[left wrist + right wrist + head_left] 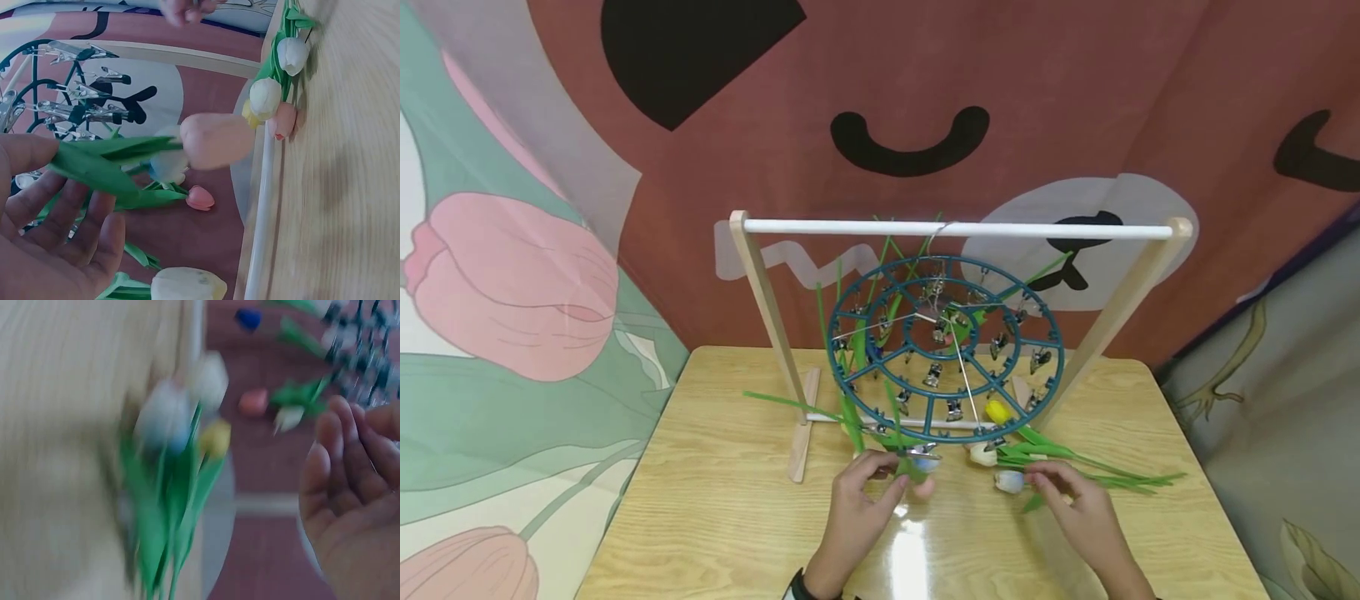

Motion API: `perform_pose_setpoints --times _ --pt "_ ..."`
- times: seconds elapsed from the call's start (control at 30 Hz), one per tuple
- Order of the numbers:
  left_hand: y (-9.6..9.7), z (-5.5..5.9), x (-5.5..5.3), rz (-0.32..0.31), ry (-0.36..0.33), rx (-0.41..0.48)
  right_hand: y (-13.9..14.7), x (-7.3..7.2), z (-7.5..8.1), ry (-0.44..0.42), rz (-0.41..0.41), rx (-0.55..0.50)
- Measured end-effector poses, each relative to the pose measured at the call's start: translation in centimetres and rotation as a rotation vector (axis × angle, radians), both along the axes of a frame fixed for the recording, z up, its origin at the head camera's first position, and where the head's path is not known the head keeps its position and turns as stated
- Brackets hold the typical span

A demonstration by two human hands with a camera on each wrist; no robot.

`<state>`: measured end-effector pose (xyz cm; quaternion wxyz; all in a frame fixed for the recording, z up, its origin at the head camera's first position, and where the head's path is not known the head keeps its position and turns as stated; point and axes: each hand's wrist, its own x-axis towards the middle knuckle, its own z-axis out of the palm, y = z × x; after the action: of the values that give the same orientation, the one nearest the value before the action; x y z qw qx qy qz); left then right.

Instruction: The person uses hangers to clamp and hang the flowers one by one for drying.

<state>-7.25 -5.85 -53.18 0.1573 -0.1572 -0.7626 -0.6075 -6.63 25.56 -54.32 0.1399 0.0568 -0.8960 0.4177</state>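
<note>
A pink tulip [217,141] hangs bloom-down from my left hand [865,508], which pinches its green leaves [94,165] between thumb and fingers. That hand is at the front rim of a round teal clip hanger [929,414], close to a metal clip [925,454]. My right hand [1078,512] hovers above the table beside a pale blue-and-white tulip [1010,481]. In the right wrist view its fingers are loosely bent, with nothing visible between them. Other tulips, among them a small pink one [200,198], hang from the hanger.
A wooden stand with a white top bar [958,229] carries the hanger. On the table's right lie a yellow tulip [997,412], a white tulip [982,454] and several green stems [1120,479]. A printed curtain [880,83] stands behind the table [715,500].
</note>
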Motion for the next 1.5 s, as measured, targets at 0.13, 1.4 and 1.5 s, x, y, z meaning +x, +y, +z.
perform_pose_setpoints --times 0.13,1.4,1.5 --pt "-0.2 -0.3 0.1 -0.031 0.035 0.009 4.0 -0.8 -1.2 0.018 -0.152 0.151" --pt "-0.6 -4.4 2.1 -0.394 -0.063 -0.423 12.4 -1.8 -6.5 0.006 0.018 0.601" --pt "-0.4 -3.8 2.1 -0.412 -0.014 -0.477 11.8 -1.2 -6.2 0.056 0.004 0.588"
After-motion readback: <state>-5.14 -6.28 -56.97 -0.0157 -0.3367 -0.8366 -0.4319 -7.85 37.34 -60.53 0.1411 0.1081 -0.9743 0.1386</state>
